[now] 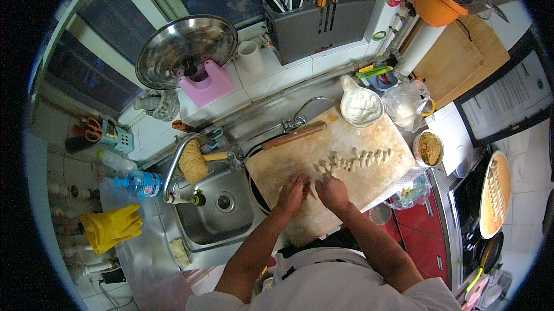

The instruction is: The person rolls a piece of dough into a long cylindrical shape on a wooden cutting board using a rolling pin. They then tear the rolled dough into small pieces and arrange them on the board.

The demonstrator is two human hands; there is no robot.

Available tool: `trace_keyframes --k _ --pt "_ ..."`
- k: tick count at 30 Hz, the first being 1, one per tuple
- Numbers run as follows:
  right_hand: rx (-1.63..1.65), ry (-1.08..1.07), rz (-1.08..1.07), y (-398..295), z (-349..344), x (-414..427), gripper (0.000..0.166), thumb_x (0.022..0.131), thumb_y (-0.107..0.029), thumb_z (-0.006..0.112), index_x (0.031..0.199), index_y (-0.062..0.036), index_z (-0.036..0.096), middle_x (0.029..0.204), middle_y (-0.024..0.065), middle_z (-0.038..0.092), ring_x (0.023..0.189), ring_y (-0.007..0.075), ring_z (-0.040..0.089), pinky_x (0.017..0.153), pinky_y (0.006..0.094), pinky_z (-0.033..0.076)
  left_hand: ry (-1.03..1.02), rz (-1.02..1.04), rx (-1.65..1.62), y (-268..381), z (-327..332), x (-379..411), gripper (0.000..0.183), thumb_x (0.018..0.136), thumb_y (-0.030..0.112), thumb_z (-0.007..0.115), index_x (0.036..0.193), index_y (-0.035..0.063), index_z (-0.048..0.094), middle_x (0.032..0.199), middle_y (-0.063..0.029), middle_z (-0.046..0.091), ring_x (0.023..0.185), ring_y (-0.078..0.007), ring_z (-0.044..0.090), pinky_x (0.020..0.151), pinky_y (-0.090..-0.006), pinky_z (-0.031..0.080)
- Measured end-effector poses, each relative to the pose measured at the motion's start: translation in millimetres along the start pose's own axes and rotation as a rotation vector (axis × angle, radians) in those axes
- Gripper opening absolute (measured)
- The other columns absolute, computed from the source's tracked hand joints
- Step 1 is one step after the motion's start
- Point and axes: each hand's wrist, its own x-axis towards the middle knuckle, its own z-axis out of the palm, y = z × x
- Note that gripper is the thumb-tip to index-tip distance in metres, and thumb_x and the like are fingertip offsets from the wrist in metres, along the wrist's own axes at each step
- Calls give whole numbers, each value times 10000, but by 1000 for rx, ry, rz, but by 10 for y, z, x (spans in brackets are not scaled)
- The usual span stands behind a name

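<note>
A floured wooden board (298, 220) lies before me. On its near half my left hand (294, 193) is curled over a pale strip of dough (313, 191), which shows partly between the hands. Close beside it, my right hand (332, 193) has its fingers bent down at the near end of a row of small dough pieces (357, 160). What lies under the right fingertips is hidden. The row runs towards the board's right side. A brown rolling pin (294, 136) rests along the far left edge, and a scoop-shaped bowl of flour (362, 102) stands at the far corner.
Left of the board is a steel sink (216, 211) with a curved faucet (177, 159). A bowl of brown filling (429, 148) and a plastic bag (404, 105) stand at the right. A round tray (495, 194) with rows of small pieces sits over the stove.
</note>
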Motion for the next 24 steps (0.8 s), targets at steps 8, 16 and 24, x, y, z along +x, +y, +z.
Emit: trace_keyframes --k 8,16,24 --pt "-175 -152 -146 8 173 200 206 913 -201 594 921 4 608 812 266 678 759 445 685 683 535 557 -65 61 -103 -297 154 -21 222 881 39 680 1103 45 671 1116 -180 665 1083 -397 600 939 -483 496" --pt "-251 58 -243 160 542 703 215 926 -230 594 910 -15 610 843 262 680 753 422 684 683 520 551 25 119 65 -140 67 -56 236 910 68 651 1144 40 652 1183 -199 641 1088 -395 601 968 -502 477" --pt "30 75 -48 86 -12 168 284 963 -265 584 984 16 618 810 282 668 773 484 653 701 559 531 -61 37 26 -101 -198 -140 263 891 80 655 1141 1 657 1281 -228 601 1181 -440 556 971 -533 487"
